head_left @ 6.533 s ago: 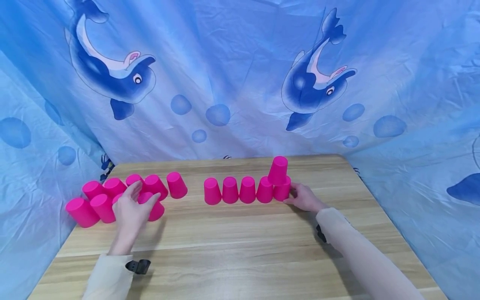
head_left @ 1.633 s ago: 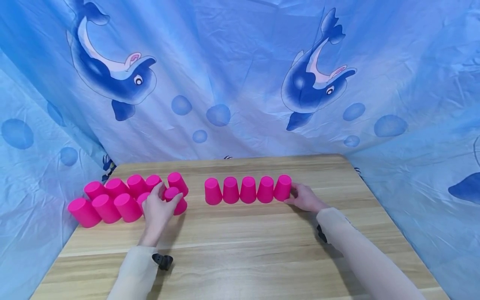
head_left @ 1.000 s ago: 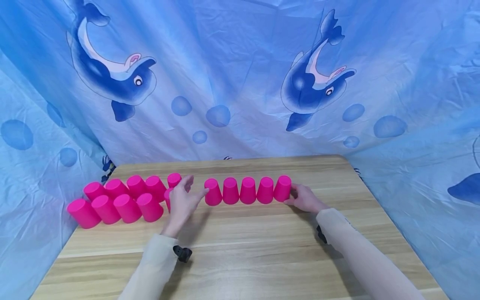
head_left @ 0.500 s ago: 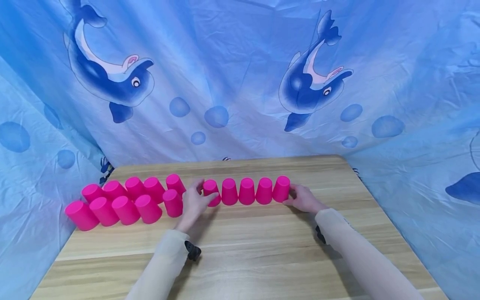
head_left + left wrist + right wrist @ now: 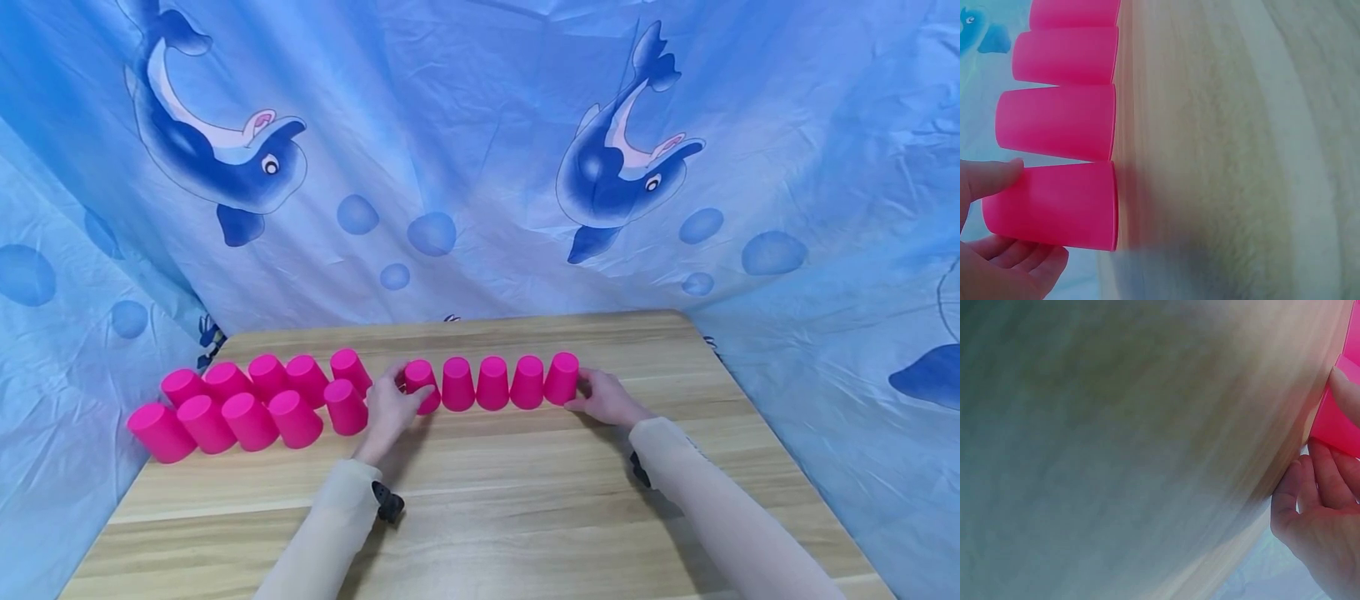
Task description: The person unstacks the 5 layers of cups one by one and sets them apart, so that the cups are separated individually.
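Evidently holding a row of five upside-down pink cups by both ends, on a wooden table. With the left hand, grasping the left-end cup between a thumb on the near side and fingers on the far side, with its rim flat on the tabletop. Seen from the left wrist, pinching that same cup with the thumb near its closed end, just beside the next cup; too close to tell whether touching.

With the right hand, gripping the right-end cup low down, with the thumb near the rim on the near side and the fingers against the outer side. Cut off, in the right wrist view, by the edge of the picture. Enclosing, between the two hands, three middle cups, close together in the same line.

To the left of the left hand, facing two more lines of upside-down pink cups: a back line of five and a front line of five. In each, noticing the cup nearest the left hand set slightly apart from the other four.

Wearing long pale sleeves with a black band at each wrist. Working before a blue curtain printed with dolphins and round bubbles.
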Demonstrator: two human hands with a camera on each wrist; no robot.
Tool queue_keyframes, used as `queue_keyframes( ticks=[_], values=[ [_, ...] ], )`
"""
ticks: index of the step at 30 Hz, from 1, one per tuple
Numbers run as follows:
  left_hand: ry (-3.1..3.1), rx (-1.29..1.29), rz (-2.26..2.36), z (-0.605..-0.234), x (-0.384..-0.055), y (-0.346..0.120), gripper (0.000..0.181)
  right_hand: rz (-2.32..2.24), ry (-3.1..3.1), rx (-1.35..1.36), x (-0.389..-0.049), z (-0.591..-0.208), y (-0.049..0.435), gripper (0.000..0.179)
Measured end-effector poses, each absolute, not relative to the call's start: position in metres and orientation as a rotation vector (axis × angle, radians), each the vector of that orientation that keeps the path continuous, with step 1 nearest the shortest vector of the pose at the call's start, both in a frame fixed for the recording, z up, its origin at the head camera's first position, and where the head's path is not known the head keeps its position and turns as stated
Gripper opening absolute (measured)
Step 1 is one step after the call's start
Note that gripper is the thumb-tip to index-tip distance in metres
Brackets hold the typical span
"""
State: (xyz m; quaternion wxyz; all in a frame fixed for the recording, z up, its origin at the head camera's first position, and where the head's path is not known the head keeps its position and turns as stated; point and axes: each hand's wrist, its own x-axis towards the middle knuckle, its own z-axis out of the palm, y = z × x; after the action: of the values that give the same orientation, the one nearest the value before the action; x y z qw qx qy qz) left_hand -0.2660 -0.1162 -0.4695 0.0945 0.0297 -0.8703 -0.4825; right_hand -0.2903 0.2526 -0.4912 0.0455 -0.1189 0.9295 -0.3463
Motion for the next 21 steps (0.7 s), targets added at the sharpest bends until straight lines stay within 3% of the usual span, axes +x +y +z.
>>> queue_keyframes(
  ticks=[21],
  values=[
    [-2.510, 0.103, -1.429, -0.451, -0.267, -0.136, 0.056, -1.053, 2.824, -0.334, -0.290, -0.490, 0.251, 0.061]
  ],
)
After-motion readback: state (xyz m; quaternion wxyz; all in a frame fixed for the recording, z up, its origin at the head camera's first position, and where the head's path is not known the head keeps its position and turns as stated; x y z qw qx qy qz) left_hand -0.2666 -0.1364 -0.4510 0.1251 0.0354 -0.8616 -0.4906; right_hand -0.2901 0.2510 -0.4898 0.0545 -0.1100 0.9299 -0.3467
